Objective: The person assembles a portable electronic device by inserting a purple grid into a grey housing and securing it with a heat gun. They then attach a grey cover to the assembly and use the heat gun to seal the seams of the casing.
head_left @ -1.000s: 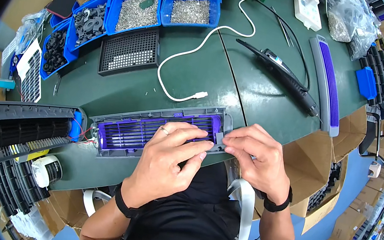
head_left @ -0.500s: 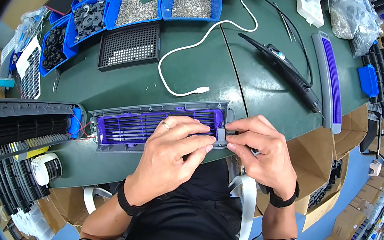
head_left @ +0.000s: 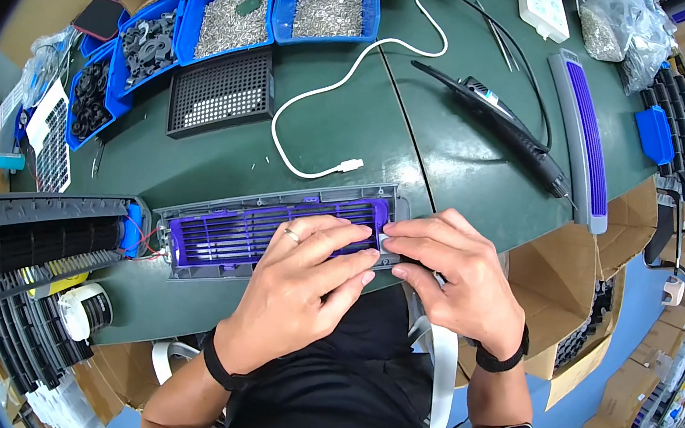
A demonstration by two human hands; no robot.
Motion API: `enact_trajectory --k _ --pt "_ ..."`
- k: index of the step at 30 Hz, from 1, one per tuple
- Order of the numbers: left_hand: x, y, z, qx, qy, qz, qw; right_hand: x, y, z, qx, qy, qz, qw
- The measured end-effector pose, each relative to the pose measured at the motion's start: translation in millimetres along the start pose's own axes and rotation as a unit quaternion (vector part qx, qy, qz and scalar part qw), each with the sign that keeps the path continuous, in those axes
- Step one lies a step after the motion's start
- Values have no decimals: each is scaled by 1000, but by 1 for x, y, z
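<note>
Both hands are down on the grille point(head_left: 242, 234), a grey frame with purple slats lying at the near edge of the green table point(head_left: 422, 155). Left hand point(head_left: 307, 275) lies flat over the slats, fingers stretched out, not gripping. Right hand point(head_left: 453, 270) pinches the grille's right end, fingertips pressed to the frame. Beyond it, a white cable point(head_left: 325, 96) loops across the table, with a black driver point(head_left: 510, 133) to the right.
</note>
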State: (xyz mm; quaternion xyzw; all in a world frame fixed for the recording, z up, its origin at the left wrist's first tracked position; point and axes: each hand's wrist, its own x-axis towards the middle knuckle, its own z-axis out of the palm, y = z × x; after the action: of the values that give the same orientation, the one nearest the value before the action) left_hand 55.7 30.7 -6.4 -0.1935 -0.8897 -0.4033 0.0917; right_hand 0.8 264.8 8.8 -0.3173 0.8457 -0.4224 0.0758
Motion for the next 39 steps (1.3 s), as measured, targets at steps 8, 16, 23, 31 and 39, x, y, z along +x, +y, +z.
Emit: enact_trajectory --k 8,16,23,31,39 --pt "9 10 12 7 42 7 999 -6 30 -35 -127 222 52 965" --pt "4 11 26 49 67 32 996 24 62 -58 -263 195 115 938" --pt "-7 4 35 49 78 38 995 42 86 -74 -287 182 165 926" --pt "2 1 31 58 74 27 995 42 58 -86 49 228 206 950" --pt "15 5 20 65 89 -15 994 70 14 -105 346 200 87 913"
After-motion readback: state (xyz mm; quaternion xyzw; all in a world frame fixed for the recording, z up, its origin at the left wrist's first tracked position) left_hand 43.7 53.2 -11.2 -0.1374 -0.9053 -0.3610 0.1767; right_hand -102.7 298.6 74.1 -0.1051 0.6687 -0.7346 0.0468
